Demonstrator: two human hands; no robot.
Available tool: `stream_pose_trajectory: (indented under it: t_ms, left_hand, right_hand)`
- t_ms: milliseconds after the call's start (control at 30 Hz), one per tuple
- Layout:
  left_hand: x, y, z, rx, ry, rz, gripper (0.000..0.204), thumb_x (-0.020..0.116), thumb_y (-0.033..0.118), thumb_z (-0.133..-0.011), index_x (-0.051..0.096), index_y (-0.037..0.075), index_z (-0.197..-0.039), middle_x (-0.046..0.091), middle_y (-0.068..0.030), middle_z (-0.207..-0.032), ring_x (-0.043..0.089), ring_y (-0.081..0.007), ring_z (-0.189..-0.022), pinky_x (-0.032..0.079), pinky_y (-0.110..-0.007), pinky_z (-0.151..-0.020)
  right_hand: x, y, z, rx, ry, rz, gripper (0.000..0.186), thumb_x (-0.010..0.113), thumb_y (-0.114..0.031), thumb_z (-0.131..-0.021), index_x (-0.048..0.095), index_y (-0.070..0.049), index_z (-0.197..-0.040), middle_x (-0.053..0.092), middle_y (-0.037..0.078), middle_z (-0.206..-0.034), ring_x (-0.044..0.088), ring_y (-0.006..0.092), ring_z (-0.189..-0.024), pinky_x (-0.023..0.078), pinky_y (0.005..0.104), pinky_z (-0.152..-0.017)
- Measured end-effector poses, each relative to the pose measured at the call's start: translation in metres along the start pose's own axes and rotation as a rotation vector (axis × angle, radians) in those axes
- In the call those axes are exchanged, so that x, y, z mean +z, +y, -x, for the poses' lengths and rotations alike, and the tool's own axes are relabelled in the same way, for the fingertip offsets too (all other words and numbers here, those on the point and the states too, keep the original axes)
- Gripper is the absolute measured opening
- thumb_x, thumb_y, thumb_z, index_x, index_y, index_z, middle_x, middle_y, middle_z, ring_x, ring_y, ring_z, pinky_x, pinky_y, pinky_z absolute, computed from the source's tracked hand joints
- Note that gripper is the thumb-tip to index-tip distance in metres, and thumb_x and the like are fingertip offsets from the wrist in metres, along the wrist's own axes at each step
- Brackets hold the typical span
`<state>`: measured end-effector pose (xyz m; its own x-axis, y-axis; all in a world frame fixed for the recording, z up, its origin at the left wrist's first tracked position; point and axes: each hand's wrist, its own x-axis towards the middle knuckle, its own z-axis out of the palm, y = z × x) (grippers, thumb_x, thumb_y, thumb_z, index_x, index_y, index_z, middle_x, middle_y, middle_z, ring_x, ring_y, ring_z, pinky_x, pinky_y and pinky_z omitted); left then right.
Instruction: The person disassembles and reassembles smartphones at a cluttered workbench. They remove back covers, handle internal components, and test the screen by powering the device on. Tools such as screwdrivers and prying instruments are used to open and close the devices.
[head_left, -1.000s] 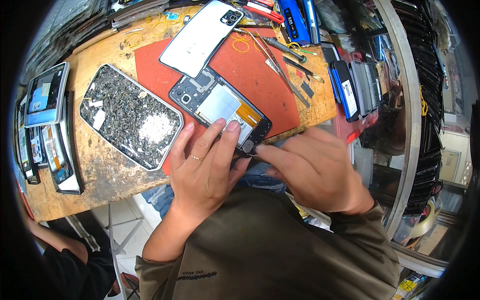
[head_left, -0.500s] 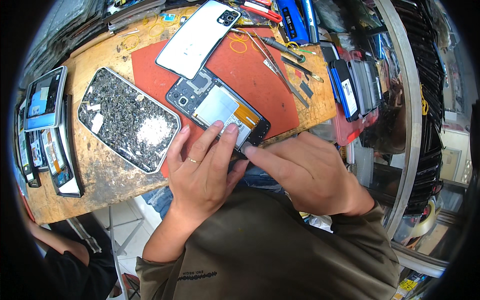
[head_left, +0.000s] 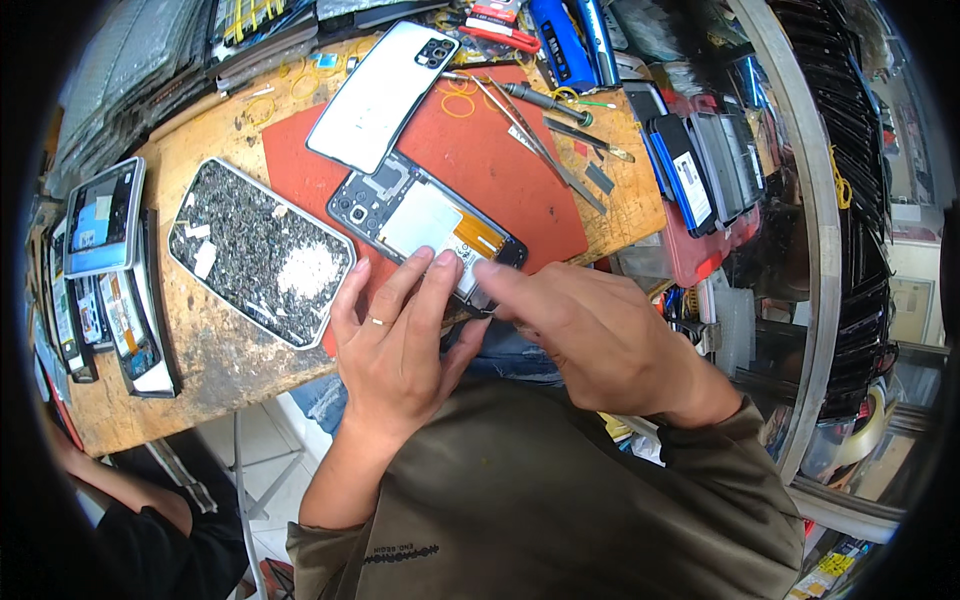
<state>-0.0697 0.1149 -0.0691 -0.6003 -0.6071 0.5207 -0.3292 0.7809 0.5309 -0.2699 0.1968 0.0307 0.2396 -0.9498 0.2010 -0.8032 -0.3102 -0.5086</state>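
An opened dark phone (head_left: 405,217) lies diagonally on a red mat (head_left: 530,190), its battery and orange flex cable showing. My left hand (head_left: 400,340) is curled over the phone's lower end, fingertips on the battery and thumb by the bottom edge. My right hand (head_left: 590,330) is bent at that phone's lower right corner, its extended finger slightly blurred over it; what its curled fingers hold is hidden. A white back cover (head_left: 375,95) rests at the phone's top end. Left of the mat sits a white-rimmed tray (head_left: 230,235) of tiny dark parts.
Tweezers (head_left: 520,130), a soldering iron (head_left: 550,100) and rubber bands lie behind. Phones are piled at the left (head_left: 105,220) and right (head_left: 690,170) of the wooden bench (head_left: 210,390). Another person's arm (head_left: 130,485) shows lower left.
My right hand's extended finger has moved leftward and up along the phone's lower end. My left hand stays on the phone. The whole view has shifted slightly.
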Motion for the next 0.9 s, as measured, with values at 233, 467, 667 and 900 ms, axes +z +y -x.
stream_pose_trajectory:
  t_ms: [233,467,667,900]
  left_hand:
    - [0.0,0.001,0.0,0.165,0.02,-0.179,0.024,0.078,0.02,-0.09,0.079,0.026,-0.112,0.075,0.0007,-0.129,0.066,-0.0214,-0.126,0.043,-0.047,-0.111]
    - [-0.002,-0.002,0.004,0.239,0.012,-0.146,0.023,0.082,0.02,-0.081,0.084,0.027,-0.103,0.072,0.0063,-0.11,0.064,-0.0195,-0.11,0.043,-0.046,-0.105]
    - [-0.002,-0.002,-0.001,0.243,0.001,-0.122,0.021,0.078,0.017,-0.081,0.083,0.022,-0.101,0.071,0.0054,-0.105,0.066,-0.016,-0.1,0.047,-0.04,-0.094]
    - [-0.002,-0.003,-0.001,0.253,0.002,-0.102,0.025,0.076,0.016,-0.079,0.082,0.019,-0.103,0.072,0.0039,-0.103,0.067,-0.0156,-0.098,0.049,-0.035,-0.085]
  right_hand:
    - [-0.034,0.059,-0.001,0.595,0.229,0.225,0.083,0.087,-0.005,-0.088,0.043,-0.005,-0.159,0.071,0.01,-0.077,0.073,0.0233,-0.069,0.053,0.0395,-0.06]
    - [-0.026,0.12,-0.034,0.378,0.526,0.138,0.029,0.081,-0.008,-0.093,0.073,-0.001,-0.121,0.075,0.013,-0.091,0.074,0.0301,-0.076,0.057,0.0383,-0.069]
    - [0.007,0.132,-0.108,0.07,0.355,0.224,0.012,0.071,-0.008,-0.093,0.077,0.0,-0.1,0.075,0.018,-0.097,0.074,0.0342,-0.099,0.06,0.0463,-0.085]
    - [0.011,0.114,-0.111,-0.05,0.218,0.58,0.015,0.07,-0.002,-0.081,0.073,-0.001,-0.096,0.071,0.014,-0.1,0.07,0.034,-0.098,0.059,0.0441,-0.083]
